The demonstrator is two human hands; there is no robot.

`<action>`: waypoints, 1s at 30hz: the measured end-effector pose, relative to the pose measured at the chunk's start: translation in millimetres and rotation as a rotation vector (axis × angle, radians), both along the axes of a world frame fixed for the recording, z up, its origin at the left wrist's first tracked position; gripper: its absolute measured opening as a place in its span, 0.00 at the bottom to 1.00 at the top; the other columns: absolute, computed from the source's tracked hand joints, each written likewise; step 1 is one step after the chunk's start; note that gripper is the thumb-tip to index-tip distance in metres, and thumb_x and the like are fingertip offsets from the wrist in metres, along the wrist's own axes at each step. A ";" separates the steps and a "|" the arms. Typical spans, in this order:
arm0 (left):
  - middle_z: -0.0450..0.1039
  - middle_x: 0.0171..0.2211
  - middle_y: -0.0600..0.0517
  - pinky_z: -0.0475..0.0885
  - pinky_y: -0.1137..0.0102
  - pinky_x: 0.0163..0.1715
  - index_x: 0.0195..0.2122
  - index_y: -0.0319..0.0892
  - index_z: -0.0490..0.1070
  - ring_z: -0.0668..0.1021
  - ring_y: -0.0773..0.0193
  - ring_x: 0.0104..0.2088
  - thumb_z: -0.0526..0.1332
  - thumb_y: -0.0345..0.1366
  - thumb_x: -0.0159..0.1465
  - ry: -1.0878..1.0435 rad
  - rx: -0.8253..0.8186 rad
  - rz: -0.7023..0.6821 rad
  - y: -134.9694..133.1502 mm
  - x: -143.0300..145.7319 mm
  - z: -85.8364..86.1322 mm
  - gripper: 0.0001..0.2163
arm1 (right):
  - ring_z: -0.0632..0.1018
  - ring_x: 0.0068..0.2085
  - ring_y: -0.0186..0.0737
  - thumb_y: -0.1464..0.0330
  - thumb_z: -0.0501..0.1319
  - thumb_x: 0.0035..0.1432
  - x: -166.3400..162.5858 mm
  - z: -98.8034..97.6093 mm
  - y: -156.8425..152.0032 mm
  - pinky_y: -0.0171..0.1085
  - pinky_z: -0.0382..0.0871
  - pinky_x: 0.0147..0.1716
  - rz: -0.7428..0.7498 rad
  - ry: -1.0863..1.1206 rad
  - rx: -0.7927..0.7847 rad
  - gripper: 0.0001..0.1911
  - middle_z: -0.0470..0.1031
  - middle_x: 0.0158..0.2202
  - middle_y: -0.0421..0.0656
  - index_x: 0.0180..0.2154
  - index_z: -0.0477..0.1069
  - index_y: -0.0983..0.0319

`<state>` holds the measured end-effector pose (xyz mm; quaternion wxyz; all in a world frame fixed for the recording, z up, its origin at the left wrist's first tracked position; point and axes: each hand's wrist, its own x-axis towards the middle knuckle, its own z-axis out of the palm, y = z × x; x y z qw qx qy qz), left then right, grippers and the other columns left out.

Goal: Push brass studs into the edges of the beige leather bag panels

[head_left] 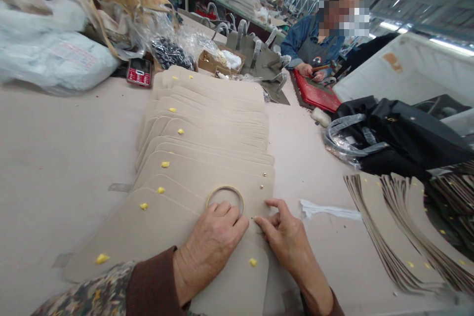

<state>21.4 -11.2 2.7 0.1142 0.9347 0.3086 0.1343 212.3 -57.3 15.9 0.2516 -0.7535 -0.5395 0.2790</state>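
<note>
A row of overlapping beige leather panels (207,158) with small yellow stickers runs down the middle of the table. My left hand (213,237) rests on the nearest panel, its fingers curled beside a thin ring (225,196) lying on the panel. My right hand (283,234) lies at the panel's right edge, thumb and forefinger pinched on something tiny I cannot make out, near small metal studs (261,187).
A fanned stack of beige panels (403,232) lies at right, with black bags (400,133) behind it. White and clear plastic bags (55,54), a red calculator (139,72) and a cardboard box (218,59) sit at the back. Another person hammers on a red mat (314,91).
</note>
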 end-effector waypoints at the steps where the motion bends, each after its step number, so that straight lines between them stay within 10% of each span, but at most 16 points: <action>1: 0.66 0.33 0.51 0.64 0.62 0.34 0.33 0.42 0.64 0.66 0.57 0.33 0.57 0.29 0.65 0.002 -0.001 0.000 0.2 0.1 0.4 0.04 | 0.72 0.19 0.36 0.62 0.61 0.57 1.8 -0.9 -3.5 0.32 0.65 0.21 -0.037 0.041 -0.011 0.12 0.71 0.18 0.34 0.42 0.69 0.61; 10: 0.66 0.32 0.51 0.66 0.60 0.36 0.34 0.42 0.64 0.66 0.56 0.33 0.57 0.28 0.65 -0.020 0.014 -0.011 2.3 -0.6 -1.1 0.03 | 0.79 0.32 0.41 0.67 0.55 0.63 -12.8 -10.2 -20.5 0.35 0.68 0.35 0.110 -0.253 0.205 0.11 0.79 0.31 0.46 0.34 0.75 0.62; 22: 0.71 0.28 0.53 0.71 0.73 0.28 0.47 0.39 0.65 0.74 0.65 0.28 0.48 0.28 0.70 -0.503 -0.037 -0.107 3.8 -7.9 7.6 0.10 | 0.75 0.23 0.36 0.69 0.60 0.57 -7.6 9.0 -1.4 0.31 0.62 0.23 0.186 -0.109 -0.033 0.11 0.75 0.20 0.38 0.23 0.75 0.60; 30: 0.79 0.37 0.48 0.77 0.73 0.32 0.63 0.38 0.50 0.81 0.65 0.32 0.49 0.34 0.71 -0.511 -0.068 -0.057 0.0 -5.0 1.4 0.20 | 0.77 0.37 0.38 0.74 0.58 0.61 -14.9 27.0 -11.2 0.35 0.71 0.38 0.363 0.036 0.495 0.09 0.78 0.36 0.45 0.43 0.72 0.61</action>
